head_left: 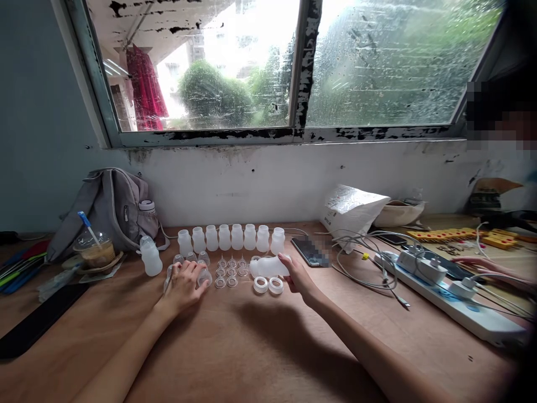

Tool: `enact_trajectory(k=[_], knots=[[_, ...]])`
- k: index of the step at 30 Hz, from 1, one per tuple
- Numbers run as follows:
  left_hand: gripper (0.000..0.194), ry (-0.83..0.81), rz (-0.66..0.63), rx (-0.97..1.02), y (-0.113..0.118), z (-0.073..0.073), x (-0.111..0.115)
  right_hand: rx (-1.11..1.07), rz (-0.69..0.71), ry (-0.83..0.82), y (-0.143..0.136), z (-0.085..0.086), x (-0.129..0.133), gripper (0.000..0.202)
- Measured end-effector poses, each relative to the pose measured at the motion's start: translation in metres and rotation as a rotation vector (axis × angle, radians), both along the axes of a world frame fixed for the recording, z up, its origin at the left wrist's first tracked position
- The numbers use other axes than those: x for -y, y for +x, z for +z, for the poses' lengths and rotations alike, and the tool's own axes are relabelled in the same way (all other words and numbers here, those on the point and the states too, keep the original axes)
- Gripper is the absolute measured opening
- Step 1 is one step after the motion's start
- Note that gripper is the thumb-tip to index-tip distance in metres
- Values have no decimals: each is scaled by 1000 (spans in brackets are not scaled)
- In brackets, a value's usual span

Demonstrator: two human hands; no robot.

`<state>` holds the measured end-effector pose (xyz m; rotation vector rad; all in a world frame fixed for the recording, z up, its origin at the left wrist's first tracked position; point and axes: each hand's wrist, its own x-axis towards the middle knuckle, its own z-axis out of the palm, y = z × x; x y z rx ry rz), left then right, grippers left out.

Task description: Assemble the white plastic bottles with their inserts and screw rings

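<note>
My right hand (pixel 298 275) is closed round the base of a frosted white baby bottle (pixel 268 266), held sideways with its neck to the left. Under it lie two white screw rings (pixel 267 285). My left hand (pixel 184 282) rests with fingers spread over a group of clear dome caps (pixel 204 256), its thumb and forefinger beside one cap (pixel 204 277); the palm hides others. Between the hands, several clear bottle teats (pixel 231 272) stand in rows. Behind them, several open frosted bottle bodies (pixel 224 238) form a line. A capped bottle (pixel 150 256) stands upright, slightly left.
On the left are a grey backpack (pixel 113 207), an iced drink cup (pixel 95 249) and a black strip (pixel 39 322). To the right lie a phone (pixel 308 251), loose cables (pixel 363 268), a white bag (pixel 352 207) and a power strip (pixel 453 308). Another person's hand (pixel 495 268) appears far right.
</note>
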<state>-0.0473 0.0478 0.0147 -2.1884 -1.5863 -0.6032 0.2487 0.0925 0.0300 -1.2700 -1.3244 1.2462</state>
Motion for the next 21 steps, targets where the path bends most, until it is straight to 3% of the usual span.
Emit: enact_trajectory(k=[4,8,15,18,21], knots=[[25,-18,85,-5,-3,-4,-3,4,3,-10,-1,1,1,41],[36,55,48,37,4,-3,2,-19,51,-62,-2,2,3,39],[45,38,-164,39,58,2,15,-91,221,-78,-15,-6,20,38],[39,-33,-155,-35,81,10,5,-137,263,-85,-20,-9,25,38],[27,-180,-64,-80,97,19,-12,-192,270,-72,-20,-11,24,36]])
